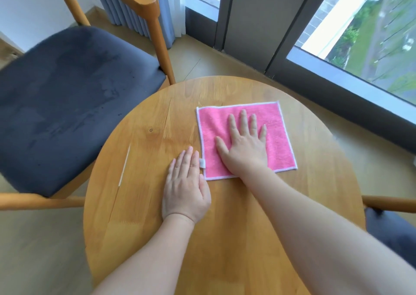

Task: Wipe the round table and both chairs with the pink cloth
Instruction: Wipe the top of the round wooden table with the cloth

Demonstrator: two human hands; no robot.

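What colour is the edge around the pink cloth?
White: a thin trim around the pink cloth, seen in the head view.

This looks like a sitting corner in a flat or hotel room high up in a building. A small round wooden table point(225, 227) stands by a floor-to-ceiling window point(364, 36) with a dark frame, through which greenery and a road show far below. A wooden armchair point(74, 101) with a dark padded seat sits beside it, blue-grey curtains point(135, 13) hang behind, and the floor point(40, 249) is pale wood.
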